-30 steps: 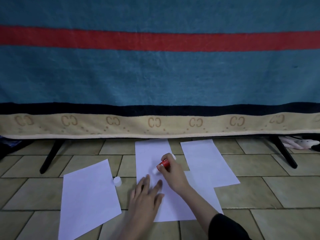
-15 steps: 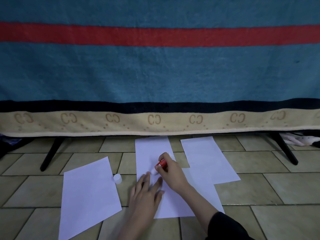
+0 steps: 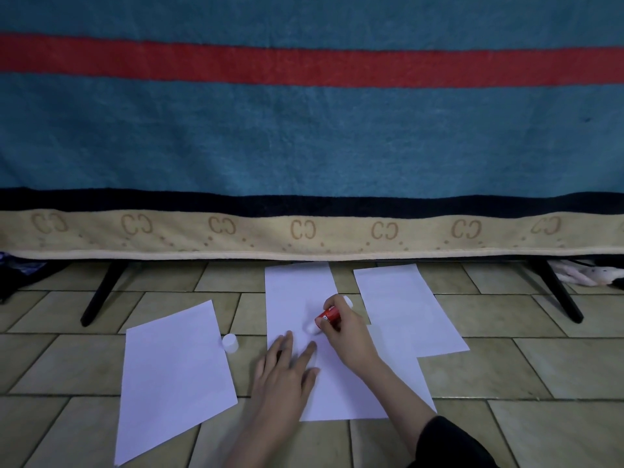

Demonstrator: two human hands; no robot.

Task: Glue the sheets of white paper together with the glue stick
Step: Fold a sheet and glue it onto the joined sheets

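Observation:
Several white paper sheets lie on the tiled floor. On the middle sheet (image 3: 297, 292) my left hand (image 3: 287, 369) rests flat with spread fingers, holding the paper down. My right hand (image 3: 347, 332) grips a red glue stick (image 3: 326, 317), tilted, its white tip touching the middle sheet just beyond my left fingertips. Another sheet (image 3: 401, 305) lies to the right, and a further sheet (image 3: 401, 366) peeks out under my right forearm. A separate sheet (image 3: 172, 376) lies angled on the left. The glue stick's white cap (image 3: 230, 342) stands between the left and middle sheets.
A blue blanket (image 3: 304, 140) with a red stripe and beige border hangs over a frame right behind the sheets. Black frame legs (image 3: 101, 293) (image 3: 557, 292) stand on the tiles at left and right. Cloth items lie under the frame at far right (image 3: 580, 275).
My right hand has shifted the glue stick slightly across the middle sheet, its tip still on the paper. My left hand stays pressed on the sheet.

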